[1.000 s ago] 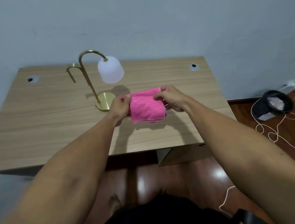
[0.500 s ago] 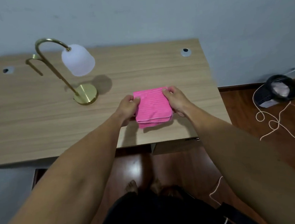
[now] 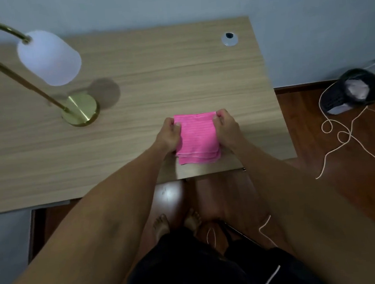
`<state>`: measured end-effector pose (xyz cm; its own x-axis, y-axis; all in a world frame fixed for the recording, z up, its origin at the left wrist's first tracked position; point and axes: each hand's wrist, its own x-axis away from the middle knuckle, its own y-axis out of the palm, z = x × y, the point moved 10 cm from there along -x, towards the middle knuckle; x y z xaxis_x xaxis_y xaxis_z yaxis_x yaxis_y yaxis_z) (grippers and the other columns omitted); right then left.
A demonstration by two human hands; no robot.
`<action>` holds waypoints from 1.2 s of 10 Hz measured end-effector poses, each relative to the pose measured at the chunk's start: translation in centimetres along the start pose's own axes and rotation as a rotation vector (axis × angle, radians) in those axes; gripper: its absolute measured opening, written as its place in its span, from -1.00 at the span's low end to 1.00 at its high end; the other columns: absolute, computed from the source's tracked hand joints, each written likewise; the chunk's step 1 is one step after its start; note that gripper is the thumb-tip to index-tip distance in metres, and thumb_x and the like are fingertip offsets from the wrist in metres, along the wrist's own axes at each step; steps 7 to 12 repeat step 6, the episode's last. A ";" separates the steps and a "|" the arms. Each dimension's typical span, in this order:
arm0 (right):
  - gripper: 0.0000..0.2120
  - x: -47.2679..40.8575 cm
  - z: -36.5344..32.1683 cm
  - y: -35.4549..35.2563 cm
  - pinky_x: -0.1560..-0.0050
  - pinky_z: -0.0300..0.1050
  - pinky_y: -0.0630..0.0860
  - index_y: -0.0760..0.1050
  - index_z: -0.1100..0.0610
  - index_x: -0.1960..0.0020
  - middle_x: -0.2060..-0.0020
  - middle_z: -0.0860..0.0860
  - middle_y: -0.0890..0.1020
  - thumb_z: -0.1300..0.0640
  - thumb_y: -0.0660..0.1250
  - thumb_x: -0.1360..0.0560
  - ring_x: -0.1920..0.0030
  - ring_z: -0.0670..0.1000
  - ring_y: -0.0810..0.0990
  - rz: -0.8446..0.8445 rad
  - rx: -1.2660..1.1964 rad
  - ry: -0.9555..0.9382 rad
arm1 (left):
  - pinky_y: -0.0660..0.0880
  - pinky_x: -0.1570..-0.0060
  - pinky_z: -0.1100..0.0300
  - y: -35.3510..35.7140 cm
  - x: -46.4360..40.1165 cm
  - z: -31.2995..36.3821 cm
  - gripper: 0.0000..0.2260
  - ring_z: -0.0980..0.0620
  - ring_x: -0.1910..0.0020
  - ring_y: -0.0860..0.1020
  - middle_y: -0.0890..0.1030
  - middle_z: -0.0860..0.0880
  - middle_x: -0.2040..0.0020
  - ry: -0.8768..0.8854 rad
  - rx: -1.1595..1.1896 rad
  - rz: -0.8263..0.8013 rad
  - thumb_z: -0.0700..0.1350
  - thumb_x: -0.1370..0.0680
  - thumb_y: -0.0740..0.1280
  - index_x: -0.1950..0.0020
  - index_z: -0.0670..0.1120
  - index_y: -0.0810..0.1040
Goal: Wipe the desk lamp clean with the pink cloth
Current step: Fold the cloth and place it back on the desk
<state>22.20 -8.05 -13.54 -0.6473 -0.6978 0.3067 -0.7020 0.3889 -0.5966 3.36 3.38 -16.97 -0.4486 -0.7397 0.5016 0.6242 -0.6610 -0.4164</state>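
Note:
The pink cloth (image 3: 197, 138), folded into a small square, lies flat on the wooden desk (image 3: 176, 75) near its front right edge. My left hand (image 3: 169, 134) grips the cloth's left side and my right hand (image 3: 226, 128) grips its right side, fingers pinched on the far corners. The desk lamp stands at the left: a round brass base (image 3: 81, 109), a slanted brass stem and a frosted white shade (image 3: 48, 57) that hangs from a curved arm. The lamp is well apart from both hands.
A round cable grommet (image 3: 229, 38) sits at the desk's back right. On the wooden floor to the right lie a black basket (image 3: 353, 90) and a loose white cord (image 3: 347, 133). My bare feet (image 3: 177, 223) show under the desk's front edge.
The cloth went from held up in the air to lying folded on the desk near the front edge. My view has shifted right, and the lamp now sits at the far left.

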 end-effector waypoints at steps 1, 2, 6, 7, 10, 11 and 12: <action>-0.78 -0.2 0.0 0.4 0.06 -0.09 0.34 0.50 0.16 -0.23 -0.07 0.16 0.66 0.09 0.16 -0.70 -0.08 0.19 0.60 0.005 0.021 0.001 | 0.43 -0.07 0.04 -0.1 0.0 0.3 -0.68 -0.17 -0.07 0.56 0.62 -0.27 -0.17 -0.001 -0.057 0.017 0.00 -0.74 0.14 -0.37 -0.19 0.40; -0.69 -0.1 -0.3 0.2 -0.12 -0.04 0.46 0.45 0.07 -0.39 -0.25 0.17 0.64 0.04 0.15 -0.69 -0.21 0.22 0.60 0.032 0.046 0.023 | 0.42 -0.06 0.03 -0.3 0.2 0.3 -0.72 -0.18 -0.06 0.56 0.61 -0.20 -0.09 -0.024 -0.121 0.026 0.07 -0.72 0.17 -0.25 -0.13 0.38; -0.75 1.7 -7.5 2.0 -0.05 0.09 0.60 0.56 0.12 -0.14 -0.03 0.14 0.69 0.02 0.16 -0.67 0.00 0.22 0.65 -0.047 0.254 -0.150 | 0.55 -0.16 -0.02 -9.7 4.4 -0.4 -0.72 -0.24 -0.15 0.60 0.64 -0.15 -0.19 -0.079 -0.485 0.157 0.14 -0.60 0.25 -0.14 -0.02 0.55; -0.75 1.7 -7.5 2.0 -0.05 0.09 0.60 0.56 0.12 -0.14 -0.03 0.14 0.69 0.02 0.16 -0.67 0.00 0.22 0.65 -0.047 0.254 -0.150 | 0.55 -0.16 -0.02 -9.7 4.4 -0.4 -0.72 -0.24 -0.15 0.60 0.64 -0.15 -0.19 -0.079 -0.485 0.157 0.14 -0.60 0.25 -0.14 -0.02 0.55; -0.75 1.7 -7.5 2.0 -0.05 0.09 0.60 0.56 0.12 -0.14 -0.03 0.14 0.69 0.02 0.16 -0.67 0.00 0.22 0.65 -0.047 0.254 -0.150 | 0.55 -0.16 -0.02 -9.7 4.4 -0.4 -0.72 -0.24 -0.15 0.60 0.64 -0.15 -0.19 -0.079 -0.485 0.157 0.14 -0.60 0.25 -0.14 -0.02 0.55; -0.75 1.7 -7.5 2.0 -0.05 0.09 0.60 0.56 0.12 -0.14 -0.03 0.14 0.69 0.02 0.16 -0.67 0.00 0.22 0.65 -0.047 0.254 -0.150 | 0.55 -0.16 -0.02 -9.7 4.4 -0.4 -0.72 -0.24 -0.15 0.60 0.64 -0.15 -0.19 -0.079 -0.485 0.157 0.14 -0.60 0.25 -0.14 -0.02 0.55; -0.75 1.7 -7.5 2.0 -0.05 0.09 0.60 0.56 0.12 -0.14 -0.03 0.14 0.69 0.02 0.16 -0.67 0.00 0.22 0.65 -0.047 0.254 -0.150 | 0.55 -0.16 -0.02 -9.7 4.4 -0.4 -0.72 -0.24 -0.15 0.60 0.64 -0.15 -0.19 -0.079 -0.485 0.157 0.14 -0.60 0.25 -0.14 -0.02 0.55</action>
